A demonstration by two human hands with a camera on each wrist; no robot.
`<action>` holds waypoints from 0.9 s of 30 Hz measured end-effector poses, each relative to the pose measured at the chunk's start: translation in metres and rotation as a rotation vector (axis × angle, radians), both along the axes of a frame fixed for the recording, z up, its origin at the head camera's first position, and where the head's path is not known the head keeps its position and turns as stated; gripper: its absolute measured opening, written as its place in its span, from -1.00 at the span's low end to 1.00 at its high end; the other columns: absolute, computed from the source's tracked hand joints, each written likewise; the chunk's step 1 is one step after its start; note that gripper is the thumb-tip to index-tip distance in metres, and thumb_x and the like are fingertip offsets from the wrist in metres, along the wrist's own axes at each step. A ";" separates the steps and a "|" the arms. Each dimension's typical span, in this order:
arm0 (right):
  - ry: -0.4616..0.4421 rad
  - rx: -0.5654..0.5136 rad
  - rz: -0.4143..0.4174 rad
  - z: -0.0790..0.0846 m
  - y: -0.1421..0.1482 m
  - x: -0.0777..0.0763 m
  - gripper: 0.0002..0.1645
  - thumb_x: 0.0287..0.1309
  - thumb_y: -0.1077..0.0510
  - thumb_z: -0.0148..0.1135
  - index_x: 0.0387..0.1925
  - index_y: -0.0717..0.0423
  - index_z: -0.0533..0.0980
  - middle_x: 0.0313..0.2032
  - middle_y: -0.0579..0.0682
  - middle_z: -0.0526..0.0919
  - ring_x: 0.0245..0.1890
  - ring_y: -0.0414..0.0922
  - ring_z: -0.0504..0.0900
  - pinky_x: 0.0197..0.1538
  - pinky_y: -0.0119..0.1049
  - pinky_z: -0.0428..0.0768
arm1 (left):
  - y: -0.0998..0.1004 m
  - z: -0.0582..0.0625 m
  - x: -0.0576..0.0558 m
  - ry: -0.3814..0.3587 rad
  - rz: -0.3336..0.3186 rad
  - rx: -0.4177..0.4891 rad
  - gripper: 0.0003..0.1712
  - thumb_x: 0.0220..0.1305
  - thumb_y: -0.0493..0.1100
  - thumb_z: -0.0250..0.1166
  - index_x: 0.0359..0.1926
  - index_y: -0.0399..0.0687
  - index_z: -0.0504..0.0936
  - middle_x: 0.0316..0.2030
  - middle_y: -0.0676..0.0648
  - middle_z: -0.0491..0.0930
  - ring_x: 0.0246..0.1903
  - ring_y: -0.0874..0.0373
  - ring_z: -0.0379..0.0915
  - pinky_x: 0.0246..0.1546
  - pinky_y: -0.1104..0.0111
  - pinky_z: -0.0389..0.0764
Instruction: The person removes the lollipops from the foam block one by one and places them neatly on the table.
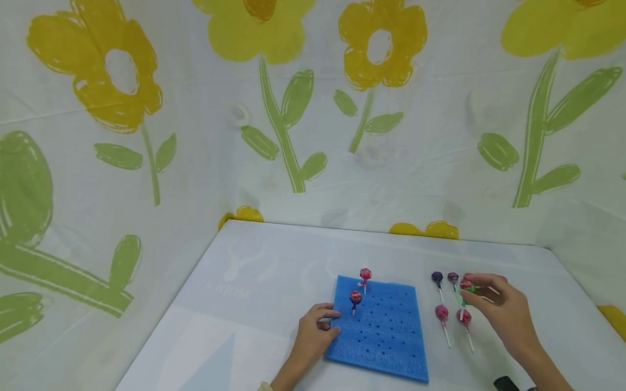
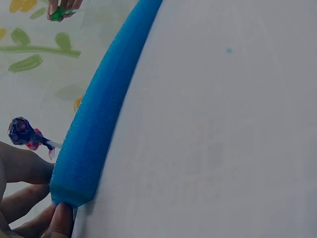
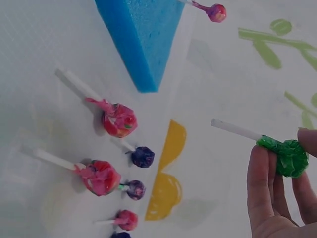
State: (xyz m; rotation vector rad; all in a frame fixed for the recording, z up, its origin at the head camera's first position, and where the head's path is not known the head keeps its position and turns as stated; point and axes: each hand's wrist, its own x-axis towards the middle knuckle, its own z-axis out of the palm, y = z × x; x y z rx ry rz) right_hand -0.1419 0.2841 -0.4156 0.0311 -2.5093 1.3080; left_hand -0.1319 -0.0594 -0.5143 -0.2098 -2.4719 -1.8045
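My left hand (image 1: 313, 334) grips the left edge of a blue foam board (image 1: 386, 347), its fingers around the edge in the left wrist view. The board has rows of small holes. Two wrapped lollipops stand upright in it: a pink one (image 1: 365, 273) near the far edge, and a dark blue and red one (image 1: 355, 297) closer. Right of the board, above the table, my right hand (image 1: 506, 309) pinches a green-wrapped lollipop (image 3: 292, 158) by its candy head. The white stick points away from the fingers and down in the head view.
Several lollipops lie right of the board, including dark purple ones (image 1: 437, 277) and pink ones (image 1: 442, 312); my right hand partly covers some. The white table (image 1: 195, 326) meets a flower-print curtain (image 1: 195, 179) behind. A dark object (image 1: 506, 383) shows near my right wrist.
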 end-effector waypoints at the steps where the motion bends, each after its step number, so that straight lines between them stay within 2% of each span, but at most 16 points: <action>1: -0.007 -0.004 -0.005 -0.001 0.001 0.000 -0.58 0.16 0.13 0.28 0.00 0.26 0.47 -0.13 -0.15 0.49 -0.21 -0.49 0.47 -0.23 -0.69 0.47 | 0.000 0.000 0.000 -0.002 0.000 -0.001 -0.69 -0.08 -0.44 0.37 -0.22 -0.21 0.68 0.02 -0.18 0.50 -0.22 0.07 0.54 -0.26 0.39 0.57; 8: -0.034 -0.027 -0.006 -0.008 0.015 0.000 -0.60 0.16 0.14 0.28 -0.03 0.30 0.48 -0.21 -0.17 0.49 -0.26 -0.51 0.51 -0.26 -0.63 0.51 | 0.000 0.001 -0.001 -0.027 0.000 -0.015 -0.70 -0.06 -0.43 0.36 -0.21 -0.20 0.68 0.03 -0.16 0.50 -0.20 0.09 0.53 -0.24 0.41 0.57; 13: -0.099 -0.010 -0.034 -0.013 0.024 0.001 -0.53 0.17 0.03 0.27 -0.01 0.27 0.46 -0.25 -0.30 0.52 -0.32 -0.50 0.52 -0.32 -0.58 0.53 | 0.000 0.001 0.000 -0.008 -0.004 -0.012 -0.70 -0.07 -0.44 0.36 -0.21 -0.22 0.67 0.02 -0.19 0.50 -0.21 0.08 0.54 -0.25 0.39 0.58; 18: -0.173 0.003 -0.069 -0.020 0.032 0.002 -0.46 0.18 -0.04 0.25 0.03 0.28 0.44 -0.29 -0.35 0.51 -0.36 -0.51 0.51 -0.34 -0.55 0.54 | 0.000 0.000 0.000 0.008 -0.003 -0.010 -0.70 -0.07 -0.44 0.36 -0.21 -0.22 0.68 0.01 -0.20 0.50 -0.20 0.06 0.55 -0.26 0.40 0.58; 22: -0.234 0.011 -0.083 -0.026 0.038 0.002 -0.43 0.20 -0.06 0.22 0.05 0.30 0.43 -0.28 -0.27 0.52 -0.40 -0.47 0.51 -0.34 -0.53 0.55 | 0.000 -0.001 0.000 -0.005 0.001 -0.009 -0.70 -0.07 -0.44 0.36 -0.22 -0.20 0.68 0.01 -0.18 0.51 -0.21 0.08 0.55 -0.26 0.41 0.58; 27: -0.322 0.010 -0.072 -0.035 0.049 -0.002 -0.40 0.21 -0.05 0.20 0.08 0.36 0.42 -0.22 -0.01 0.58 -0.43 -0.33 0.57 -0.35 -0.48 0.57 | 0.000 -0.001 -0.001 -0.031 0.004 -0.023 -0.69 -0.06 -0.43 0.37 -0.20 -0.16 0.68 0.03 -0.14 0.50 -0.21 0.10 0.53 -0.25 0.41 0.57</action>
